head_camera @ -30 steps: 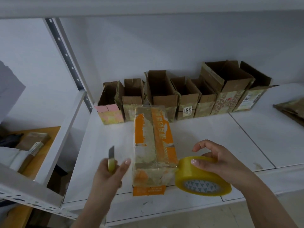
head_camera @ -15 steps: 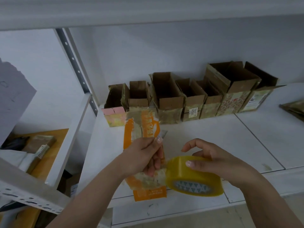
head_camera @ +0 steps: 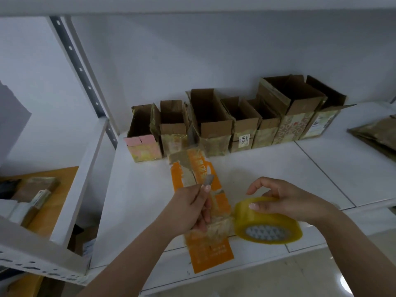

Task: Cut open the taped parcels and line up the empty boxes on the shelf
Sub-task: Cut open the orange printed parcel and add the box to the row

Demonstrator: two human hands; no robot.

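An orange taped parcel (head_camera: 194, 168) lies lengthwise on the white shelf (head_camera: 257, 172) in front of me. My left hand (head_camera: 190, 209) rests over its middle and grips a small utility knife (head_camera: 207, 181), blade pointing up and away. My right hand (head_camera: 287, 202) holds a yellow tape roll (head_camera: 267, 219) standing just right of the parcel's near end, touching it. Several opened empty cardboard boxes (head_camera: 214, 123) stand in a row along the back wall.
A flattened brown parcel (head_camera: 377, 133) lies at the shelf's far right. A perforated upright post (head_camera: 79, 67) stands at the left. Beyond it a lower orange surface holds another wrapped parcel (head_camera: 40, 194). The shelf's front edge runs just below the parcel.
My left hand moved right from beside the parcel onto it, bringing the knife over its top. The right hand stayed on the tape roll. The view shifted slightly.
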